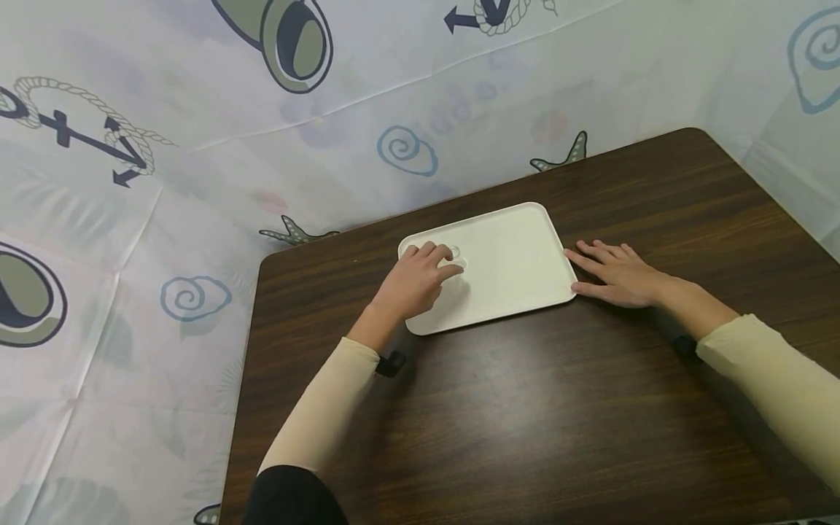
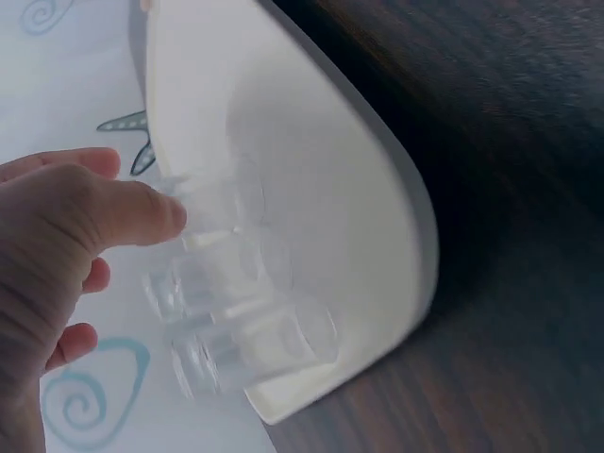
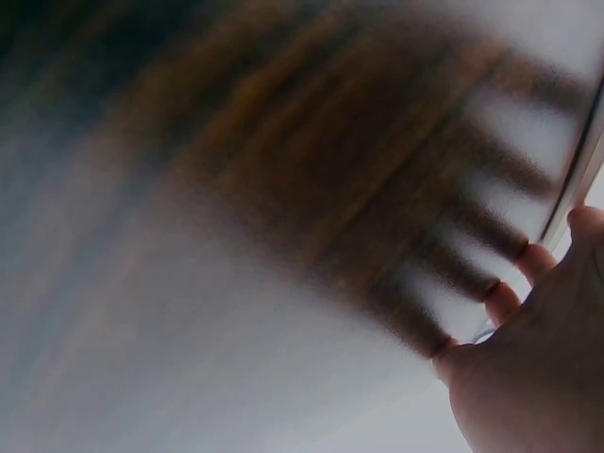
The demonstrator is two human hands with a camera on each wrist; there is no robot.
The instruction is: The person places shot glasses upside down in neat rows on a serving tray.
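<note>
My left hand (image 1: 412, 281) hovers over the left part of a white tray (image 1: 512, 262), thumb and index finger apart. Under it stand three small clear cups, most of them hidden by the hand in the head view. In the left wrist view they form a row: a top cup (image 2: 222, 198), a middle cup (image 2: 212, 278) and a lower cup (image 2: 255, 349). The thumb tip overlaps the top cup's rim; the other fingertips show apart from the cups. My right hand (image 1: 617, 277) lies with fingers spread, thumb and index fingertips at the tray's right edge.
The tray lies on a dark wood table (image 1: 512, 408) toward its back edge. Behind and to the left hangs a pale sheet (image 1: 197, 204) printed with anchors, shells and starfish. Glare and finger reflections show on the tabletop.
</note>
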